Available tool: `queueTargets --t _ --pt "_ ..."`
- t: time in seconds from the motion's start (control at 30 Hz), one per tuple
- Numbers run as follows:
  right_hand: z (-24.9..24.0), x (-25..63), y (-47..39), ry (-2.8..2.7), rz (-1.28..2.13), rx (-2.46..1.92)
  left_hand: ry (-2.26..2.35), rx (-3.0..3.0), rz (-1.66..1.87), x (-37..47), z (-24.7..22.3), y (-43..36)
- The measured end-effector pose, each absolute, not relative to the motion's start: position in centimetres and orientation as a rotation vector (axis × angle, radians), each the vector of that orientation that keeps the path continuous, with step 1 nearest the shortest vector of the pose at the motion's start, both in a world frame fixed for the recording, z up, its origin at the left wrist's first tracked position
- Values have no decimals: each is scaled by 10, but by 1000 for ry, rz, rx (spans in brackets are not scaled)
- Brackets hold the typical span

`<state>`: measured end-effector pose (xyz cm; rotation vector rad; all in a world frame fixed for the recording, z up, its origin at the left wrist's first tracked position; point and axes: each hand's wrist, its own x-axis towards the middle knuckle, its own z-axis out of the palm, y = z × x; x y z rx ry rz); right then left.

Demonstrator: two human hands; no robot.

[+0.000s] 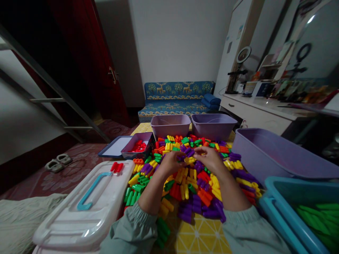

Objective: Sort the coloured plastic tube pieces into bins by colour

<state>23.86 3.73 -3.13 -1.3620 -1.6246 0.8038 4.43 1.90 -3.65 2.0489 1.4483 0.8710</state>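
A heap of plastic tube-shaped blocks (190, 176) in red, yellow, green, purple and orange covers a yellow patterned cloth (201, 236). My left hand (171, 162) and my right hand (209, 158) meet over the middle of the heap. Between their fingertips sit a yellow block (189, 160) and a purple block (188, 151). Both hands have fingers curled on these pieces. Which hand grips which block is hard to tell.
Two purple tubs (171, 125) (213, 125) stand beyond the heap, a larger purple tub (275, 155) at right. A blue bin (275, 190) with green blocks sits near right. A small tray (137, 146) holds red blocks. A white lidded box (87, 204) lies at left.
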Motion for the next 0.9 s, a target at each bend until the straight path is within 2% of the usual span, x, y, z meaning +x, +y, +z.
queueTargets --t 0.1,0.2,0.37,0.53,0.63,0.9 --pt "-37 225 30 -2036 555 -1525 1425 2226 775 50 -37 15" --pt "-37 214 23 -2217 339 -1623 1463 2271 718 56 -39 13" --pt "-30 211 20 -2229 324 -1708 1519 2316 604 55 -34 9" --pt "-22 218 14 -2281 262 -1811 1890 2215 467 52 -27 6" --pt "-21 216 9 -2363 272 -1801 1931 2140 523 52 -28 6" --pt "-32 200 8 -2307 226 -1720 1552 2129 798 49 -44 13"
